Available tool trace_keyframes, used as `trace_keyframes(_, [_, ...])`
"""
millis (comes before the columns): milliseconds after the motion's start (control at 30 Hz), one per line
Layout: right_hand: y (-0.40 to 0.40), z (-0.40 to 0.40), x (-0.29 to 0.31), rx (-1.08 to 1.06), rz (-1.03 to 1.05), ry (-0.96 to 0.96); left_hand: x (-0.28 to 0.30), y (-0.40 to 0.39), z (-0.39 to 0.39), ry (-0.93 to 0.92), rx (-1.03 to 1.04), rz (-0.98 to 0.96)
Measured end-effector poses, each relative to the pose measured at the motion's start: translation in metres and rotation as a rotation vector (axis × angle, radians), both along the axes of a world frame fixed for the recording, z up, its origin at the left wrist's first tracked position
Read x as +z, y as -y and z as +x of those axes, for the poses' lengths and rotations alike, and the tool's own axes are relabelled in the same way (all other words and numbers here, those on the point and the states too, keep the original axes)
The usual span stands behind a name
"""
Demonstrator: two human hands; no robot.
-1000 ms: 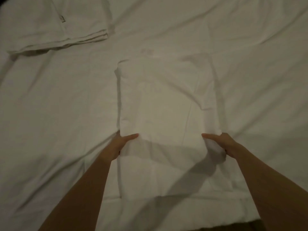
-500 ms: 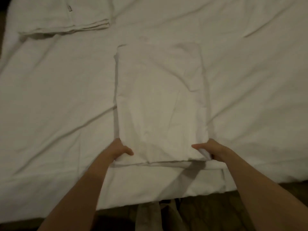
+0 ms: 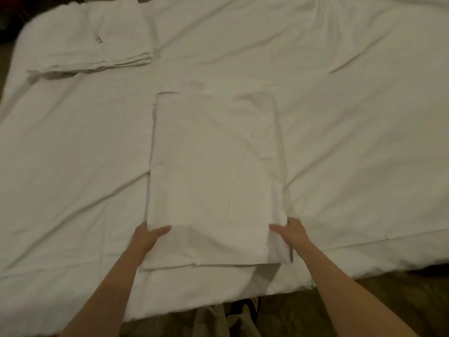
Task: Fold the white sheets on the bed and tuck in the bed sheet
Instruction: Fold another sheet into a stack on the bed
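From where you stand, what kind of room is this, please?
Probably a bedroom, maybe a hotel room. A wide bed covered in a white bed sheet fills the view, a stack of folded sheets lies on its far left corner, and both hands grip another folded white sheet. Dark floor shows below.

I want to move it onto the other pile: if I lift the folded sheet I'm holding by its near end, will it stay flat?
Probably not. The folded sheet is thin creased cloth, so its far end would likely droop. Both the left hand and right hand grip only near corners. Its layers look loose, so they may slide apart.
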State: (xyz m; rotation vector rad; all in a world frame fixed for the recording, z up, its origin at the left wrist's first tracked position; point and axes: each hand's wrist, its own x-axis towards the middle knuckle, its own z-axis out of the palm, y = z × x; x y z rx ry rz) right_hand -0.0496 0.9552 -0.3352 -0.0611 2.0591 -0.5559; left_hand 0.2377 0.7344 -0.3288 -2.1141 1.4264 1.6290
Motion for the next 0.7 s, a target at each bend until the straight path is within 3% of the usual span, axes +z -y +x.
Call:
trace_keyframes(133, [0.020,-0.005,0.015,0.332,0.235,-0.226,0.015,0.008,-0.007,0.092,-0.158,0.160])
trace_keyframes(233, [0.070,-0.018,0.025,0.362,0.140,-0.495,0.025,0.042,-0.027,0.004,-0.073,0.072])
trace_keyframes(300, [0.111,-0.021,0.030,0.402,0.005,-0.574,0.029,0.068,-0.046,-0.056,-0.041,0.012])
trace_keyframes(400, [0.152,-0.011,0.024,0.521,-0.102,-0.499,0.026,0.097,-0.072,-0.131,-0.025,-0.007])
trace_keyframes(500, [0.161,0.000,0.010,0.774,0.070,-0.286,0.014,0.120,-0.086,-0.134,0.006,-0.030])
trace_keyframes(600, [0.200,-0.021,0.029,1.038,0.272,-0.250,0.008,0.135,-0.093,-0.157,0.075,-0.040])
trace_keyframes(700, [0.261,-0.035,0.060,0.976,0.233,-0.268,0.008,0.139,-0.098,-0.118,-0.006,-0.085])
